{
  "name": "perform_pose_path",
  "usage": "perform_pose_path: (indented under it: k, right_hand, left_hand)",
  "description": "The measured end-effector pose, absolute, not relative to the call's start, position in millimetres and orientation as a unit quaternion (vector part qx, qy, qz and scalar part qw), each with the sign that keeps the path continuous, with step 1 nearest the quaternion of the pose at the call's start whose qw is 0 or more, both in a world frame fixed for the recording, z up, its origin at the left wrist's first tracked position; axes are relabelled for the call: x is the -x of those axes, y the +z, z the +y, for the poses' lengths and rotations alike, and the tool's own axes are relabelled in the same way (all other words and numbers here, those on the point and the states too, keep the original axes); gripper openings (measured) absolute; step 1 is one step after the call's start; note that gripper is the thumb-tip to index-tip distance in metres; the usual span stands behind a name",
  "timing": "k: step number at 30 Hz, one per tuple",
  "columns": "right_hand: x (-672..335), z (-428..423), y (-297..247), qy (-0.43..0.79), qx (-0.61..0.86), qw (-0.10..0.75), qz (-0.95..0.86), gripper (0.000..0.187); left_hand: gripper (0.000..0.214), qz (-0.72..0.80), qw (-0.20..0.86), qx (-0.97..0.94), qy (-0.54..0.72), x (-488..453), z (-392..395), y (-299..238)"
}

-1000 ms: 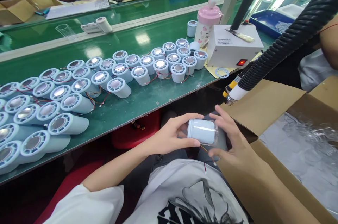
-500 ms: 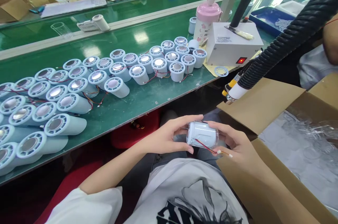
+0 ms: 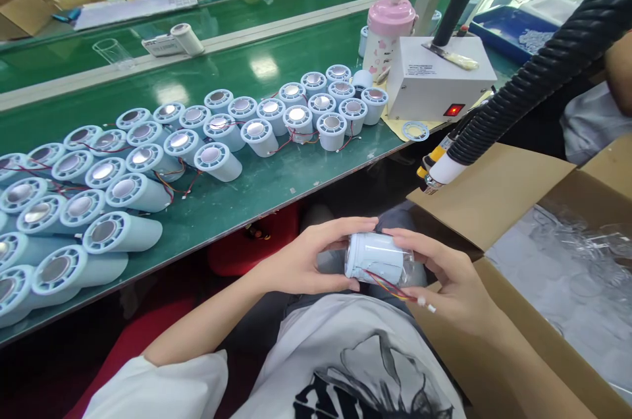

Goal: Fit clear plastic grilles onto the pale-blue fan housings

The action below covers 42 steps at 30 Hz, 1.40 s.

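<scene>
Above my lap, both hands hold a light blue plastic cylinder [image 3: 379, 257] lying on its side. A clear plastic sleeve [image 3: 407, 263] shows around its right end. My left hand [image 3: 316, 254] grips the cylinder's left end between thumb and fingers. On the other side, my right hand [image 3: 444, 267] has its fingers over the top and its thumb below, at the sleeve end. Red and yellow wires [image 3: 388, 284] come out of the cylinder's lower side and run to a small white connector [image 3: 428, 305] by my right thumb.
Rows of similar blue cylinders [image 3: 217, 162] stand on the green bench [image 3: 266, 192]. A white box with a lit red switch [image 3: 439, 86] and a pink-lidded bottle [image 3: 390, 24] are behind. A black corrugated hose [image 3: 533, 70] hangs at right, over a cardboard box [image 3: 494, 192] of clear plastic parts.
The cylinder has turned slightly in my hands, and its wires and connector now hang a little lower. Both hands keep their hold in nearly the same place.
</scene>
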State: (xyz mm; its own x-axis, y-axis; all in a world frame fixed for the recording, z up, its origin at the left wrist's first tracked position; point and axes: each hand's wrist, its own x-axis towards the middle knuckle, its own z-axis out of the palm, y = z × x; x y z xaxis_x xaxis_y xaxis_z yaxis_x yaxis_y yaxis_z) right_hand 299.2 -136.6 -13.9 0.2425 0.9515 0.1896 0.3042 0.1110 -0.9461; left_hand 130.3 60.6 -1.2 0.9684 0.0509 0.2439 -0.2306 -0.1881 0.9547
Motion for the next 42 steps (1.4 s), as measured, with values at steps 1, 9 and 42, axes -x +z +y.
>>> perform_pose_path:
  k: [1, 9, 42]
  right_hand:
    - [-298, -137, -14, 0.311, 0.591, 0.525, -0.528, 0.053]
    - [-294, -136, -11, 0.205, 0.588, 0.530, -0.575, 0.051]
    - [-295, -151, -21, 0.361, 0.552, 0.646, -0.386, 0.042]
  left_hand:
    - [0.084, -0.058, 0.634, -0.763, 0.109, -130, 59, -1]
    - [0.068, -0.063, 0.522, -0.827, 0.198, -131, 52, -6]
    - [0.045, -0.124, 0.452, -0.851, 0.235, -127, 44, -2]
